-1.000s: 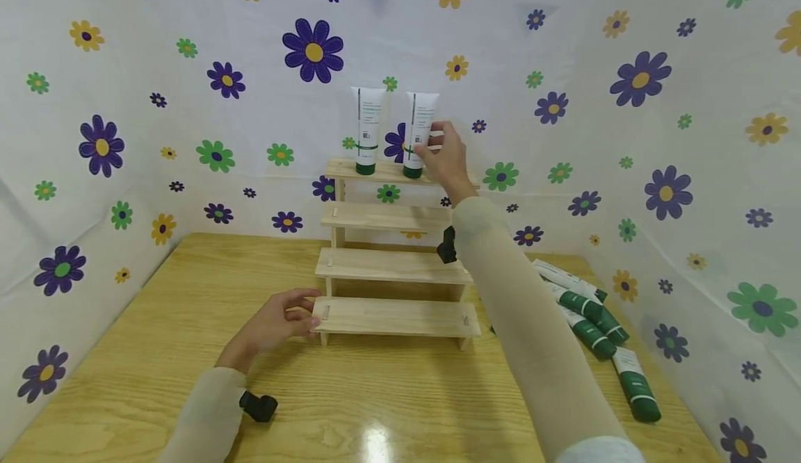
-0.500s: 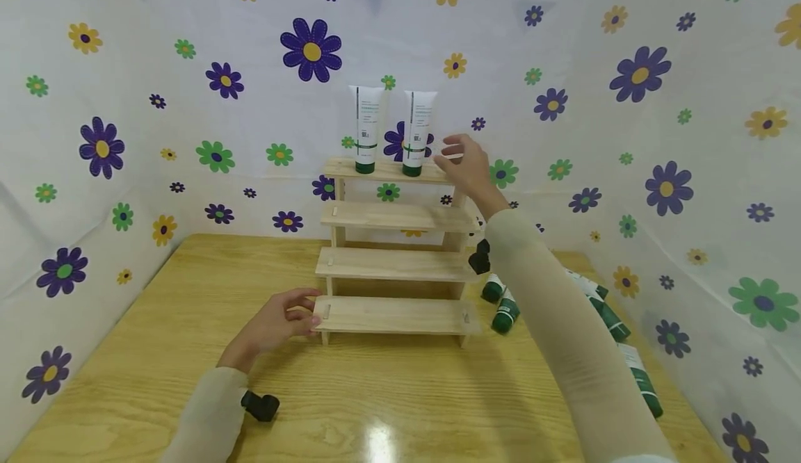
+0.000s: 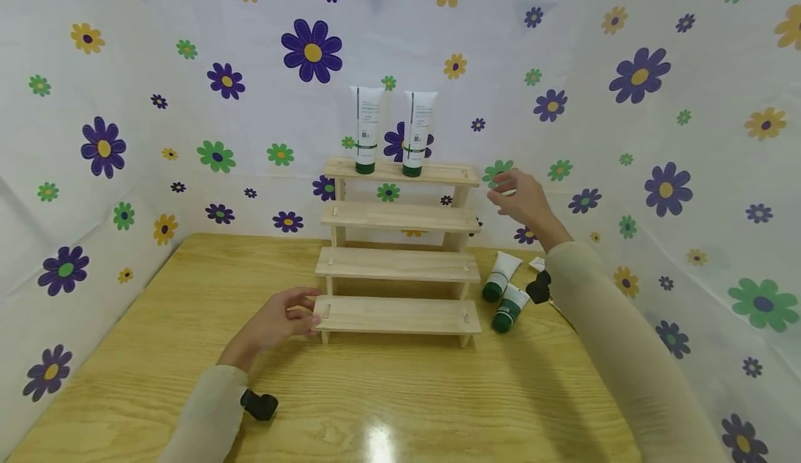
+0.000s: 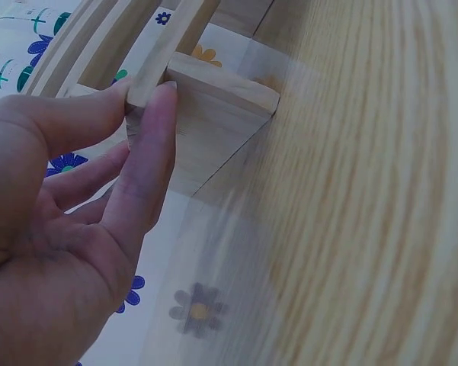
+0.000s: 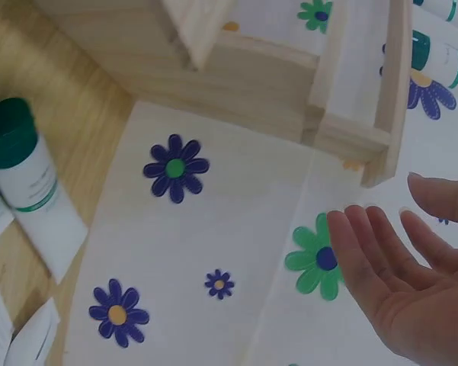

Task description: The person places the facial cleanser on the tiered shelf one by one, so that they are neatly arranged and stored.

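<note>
My left hand (image 3: 278, 320) pinches the left end of the lowest board of a four-step wooden display rack (image 3: 397, 263). In the left wrist view, thumb and index finger (image 4: 156, 145) close on that board's edge. Two white squeeze tubes with green caps stand cap-down on the top step: a left tube (image 3: 367, 126) and a second tube (image 3: 418, 129) near the middle. My right hand (image 3: 526, 202) is in the air to the right of the rack, holding nothing, its fingers loosely bent. The right wrist view shows its bare palm (image 5: 419, 305) beside the rack.
Right of the rack, more tubes lie on the wooden table (image 3: 300, 407), among them an upper tube (image 3: 500, 275) and a lower tube (image 3: 510, 308). My right forearm covers others. A white flower-print cloth (image 3: 263, 101) encloses the back and sides.
My right hand let go of the second tube, leaving it standing on the top step, then moved right and down away from the rack. The left hand stayed in place.
</note>
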Demonstrator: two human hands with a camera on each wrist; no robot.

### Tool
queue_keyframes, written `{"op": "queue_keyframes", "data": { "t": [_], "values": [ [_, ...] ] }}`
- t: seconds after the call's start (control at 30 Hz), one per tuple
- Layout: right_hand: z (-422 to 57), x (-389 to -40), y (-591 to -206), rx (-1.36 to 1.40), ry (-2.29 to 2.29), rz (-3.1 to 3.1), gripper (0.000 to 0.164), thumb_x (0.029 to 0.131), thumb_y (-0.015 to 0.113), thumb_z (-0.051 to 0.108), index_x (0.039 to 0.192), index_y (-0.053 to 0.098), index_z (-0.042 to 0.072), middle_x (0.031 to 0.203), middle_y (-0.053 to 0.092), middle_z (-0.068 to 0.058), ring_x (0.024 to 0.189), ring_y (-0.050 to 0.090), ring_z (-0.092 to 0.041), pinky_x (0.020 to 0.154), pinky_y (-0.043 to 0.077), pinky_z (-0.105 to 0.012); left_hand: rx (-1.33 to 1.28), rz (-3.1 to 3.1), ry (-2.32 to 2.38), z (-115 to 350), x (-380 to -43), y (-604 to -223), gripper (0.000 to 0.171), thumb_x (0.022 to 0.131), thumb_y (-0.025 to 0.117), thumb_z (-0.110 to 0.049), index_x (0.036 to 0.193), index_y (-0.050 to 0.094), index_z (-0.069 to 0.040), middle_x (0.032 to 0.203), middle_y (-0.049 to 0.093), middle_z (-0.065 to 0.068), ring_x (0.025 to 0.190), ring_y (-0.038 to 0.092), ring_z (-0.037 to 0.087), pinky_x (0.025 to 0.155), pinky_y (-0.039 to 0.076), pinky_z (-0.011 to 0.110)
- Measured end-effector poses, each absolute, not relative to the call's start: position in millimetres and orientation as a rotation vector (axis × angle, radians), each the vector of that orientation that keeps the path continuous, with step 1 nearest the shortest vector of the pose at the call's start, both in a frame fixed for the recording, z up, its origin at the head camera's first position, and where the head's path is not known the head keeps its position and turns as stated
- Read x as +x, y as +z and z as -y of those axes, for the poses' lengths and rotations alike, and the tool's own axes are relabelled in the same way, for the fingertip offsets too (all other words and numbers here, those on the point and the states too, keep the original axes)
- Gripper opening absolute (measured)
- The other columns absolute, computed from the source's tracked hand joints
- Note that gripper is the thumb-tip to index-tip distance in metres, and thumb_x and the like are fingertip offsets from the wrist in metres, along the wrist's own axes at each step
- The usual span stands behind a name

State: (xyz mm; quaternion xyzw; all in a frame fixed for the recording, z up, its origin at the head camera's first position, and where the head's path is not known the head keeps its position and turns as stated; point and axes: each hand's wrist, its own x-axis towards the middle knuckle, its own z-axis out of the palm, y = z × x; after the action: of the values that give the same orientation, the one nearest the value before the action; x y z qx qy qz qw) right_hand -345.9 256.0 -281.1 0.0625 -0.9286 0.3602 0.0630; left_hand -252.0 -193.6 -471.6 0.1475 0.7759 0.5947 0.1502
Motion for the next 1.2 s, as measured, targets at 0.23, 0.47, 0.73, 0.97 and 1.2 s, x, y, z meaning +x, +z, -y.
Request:
{"op": "queue_keyframes", "data": {
  "t": [0.23,0.47,0.73,0.97,1.2],
  "values": [
    [-277.9,-334.8,-301.3,0.153,1.040,2.953,0.048,0.106,0.058,0.021,0.145,0.047,-0.004,0.139,0.057,-0.032,0.112,0.069,-0.044,0.094,0.062,-0.047,0.418,-2.234,1.697,193.7,-251.6,-473.1,0.064,0.100,0.068,-0.011,0.155,0.038,0.003,0.129,0.055,0.028,0.104,0.070,0.021,0.088,0.065,0.036],
    [-295.3,-331.5,-328.6,0.172,1.044,3.022,0.049,0.104,0.060,0.016,0.143,0.047,-0.010,0.135,0.058,-0.038,0.108,0.071,-0.044,0.087,0.064,-0.042,0.445,-2.249,1.674,194.1,-252.9,-473.3,0.063,0.100,0.069,-0.012,0.153,0.041,0.003,0.128,0.056,0.027,0.103,0.070,0.021,0.087,0.065,0.034],
    [-307.6,-332.2,-352.1,0.077,1.089,3.127,0.049,0.102,0.062,0.012,0.140,0.047,-0.015,0.134,0.057,-0.039,0.116,0.066,-0.049,0.088,0.064,-0.040,0.467,-2.241,1.677,194.1,-253.5,-472.9,0.064,0.100,0.069,-0.012,0.153,0.039,0.005,0.128,0.056,0.028,0.104,0.070,0.020,0.087,0.065,0.035],
    [-317.2,-335.2,-370.1,-0.010,1.086,3.202,0.055,0.102,0.064,0.015,0.140,0.045,-0.020,0.137,0.054,-0.042,0.117,0.068,-0.047,0.097,0.060,-0.046,0.464,-2.238,1.680,193.1,-253.1,-471.6,0.063,0.100,0.068,-0.012,0.153,0.039,0.006,0.128,0.056,0.029,0.103,0.070,0.019,0.087,0.065,0.036],
    [-324.3,-342.6,-390.6,-0.125,0.890,3.308,0.055,0.100,0.068,0.023,0.135,0.053,-0.017,0.132,0.061,-0.037,0.107,0.073,-0.038,0.096,0.061,-0.045,0.439,-2.251,1.672,194.8,-253.0,-471.9,0.063,0.099,0.069,-0.013,0.153,0.041,0.003,0.129,0.055,0.028,0.104,0.070,0.021,0.087,0.065,0.034]
  ]
}}
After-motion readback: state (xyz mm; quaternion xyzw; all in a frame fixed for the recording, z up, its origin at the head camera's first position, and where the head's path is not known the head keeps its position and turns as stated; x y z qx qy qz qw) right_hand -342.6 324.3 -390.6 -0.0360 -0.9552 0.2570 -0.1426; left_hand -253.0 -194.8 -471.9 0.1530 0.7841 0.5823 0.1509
